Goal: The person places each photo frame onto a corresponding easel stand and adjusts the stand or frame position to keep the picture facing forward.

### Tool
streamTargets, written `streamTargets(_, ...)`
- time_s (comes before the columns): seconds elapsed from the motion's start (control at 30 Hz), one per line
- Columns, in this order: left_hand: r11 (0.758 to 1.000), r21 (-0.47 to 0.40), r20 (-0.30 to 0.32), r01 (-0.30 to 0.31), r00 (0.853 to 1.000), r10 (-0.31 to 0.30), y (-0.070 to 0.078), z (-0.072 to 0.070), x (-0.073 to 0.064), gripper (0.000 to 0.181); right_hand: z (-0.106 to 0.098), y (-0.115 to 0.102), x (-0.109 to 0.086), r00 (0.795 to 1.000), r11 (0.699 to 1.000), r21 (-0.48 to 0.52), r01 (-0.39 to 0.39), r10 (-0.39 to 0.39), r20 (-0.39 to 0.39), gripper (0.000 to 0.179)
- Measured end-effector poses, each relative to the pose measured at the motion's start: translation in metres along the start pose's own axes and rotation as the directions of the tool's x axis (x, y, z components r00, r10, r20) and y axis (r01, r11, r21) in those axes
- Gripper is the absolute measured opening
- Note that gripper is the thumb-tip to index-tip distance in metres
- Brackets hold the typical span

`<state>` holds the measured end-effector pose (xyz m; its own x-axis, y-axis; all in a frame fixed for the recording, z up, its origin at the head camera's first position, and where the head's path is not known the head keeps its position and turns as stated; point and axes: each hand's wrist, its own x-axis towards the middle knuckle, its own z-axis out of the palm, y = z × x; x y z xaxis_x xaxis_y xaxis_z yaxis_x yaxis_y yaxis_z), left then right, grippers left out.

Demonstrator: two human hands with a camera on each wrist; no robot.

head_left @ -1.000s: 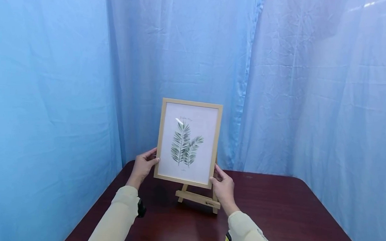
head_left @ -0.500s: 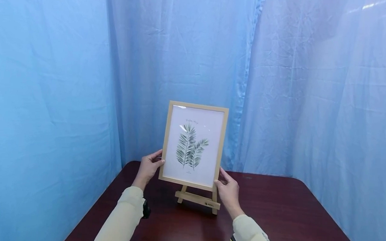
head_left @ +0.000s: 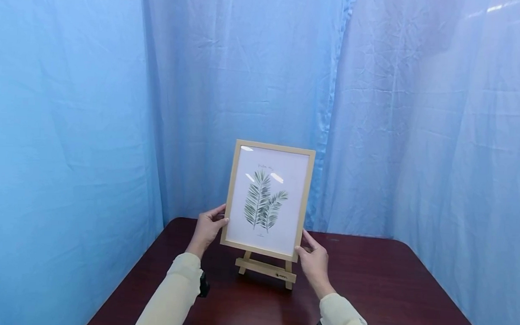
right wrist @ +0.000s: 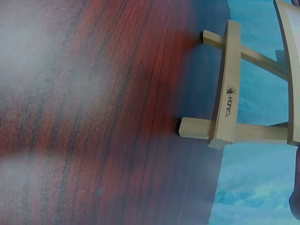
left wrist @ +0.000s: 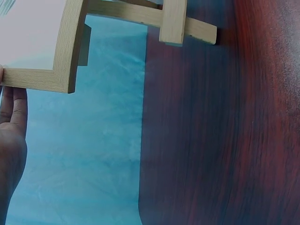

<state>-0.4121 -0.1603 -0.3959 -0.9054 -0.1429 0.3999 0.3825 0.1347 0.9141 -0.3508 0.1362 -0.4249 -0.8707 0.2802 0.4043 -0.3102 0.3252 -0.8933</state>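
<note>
A light-wood picture frame (head_left: 269, 151) with a print of two green palm leaves is held up by both hands, slightly tilted. My left hand (head_left: 208, 228) pinches its left edge low down, thumb on the front and fingers behind. My right hand (head_left: 314, 261) grips the right edge near the lower corner in the same way. Behind and below stands a small wooden easel (head_left: 266, 269), its upper part hidden by the picture frame. In the right wrist view the easel's ledge (right wrist: 227, 89) carries a dark logo, and a gap shows between ledge and frame.
The easel's feet stand on a dark red-brown wooden table (head_left: 367, 281) with rounded far corners. Blue curtains (head_left: 255, 62) hang around the back and both sides. Pale sleeves (head_left: 169, 293) cover the forearms, with a dark device (head_left: 204, 285) at the left wrist.
Both hands have moved right and slightly down with the picture frame, bringing it further over the easel. Light reflections have shifted on its front. The easel has stayed in place.
</note>
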Motion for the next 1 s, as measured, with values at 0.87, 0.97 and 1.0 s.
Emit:
streamTargets(0.87, 0.999, -0.002, 0.016, 0.039, 0.999, -0.039, -0.02, 0.018, -0.008, 0.046, -0.006, 0.026, -0.004, 1.0, 0.999, -0.03, -0.017, 0.017, 0.012, 0.057)
streamTargets(0.97, 0.999, 0.006, 0.023, 0.035, 0.999, -0.035, -0.025, 0.018, -0.008, 0.046, -0.006, 0.028, -0.005, 0.999, 0.999, -0.03, -0.04, 0.04, 0.017, 0.057)
streamTargets(1.0, 0.999, 0.001, 0.023, 0.042, 0.999, -0.042, -0.026, 0.018, -0.009, 0.046, -0.006, 0.028, -0.006, 0.999, 0.999, -0.029, -0.046, 0.047, 0.023, 0.057)
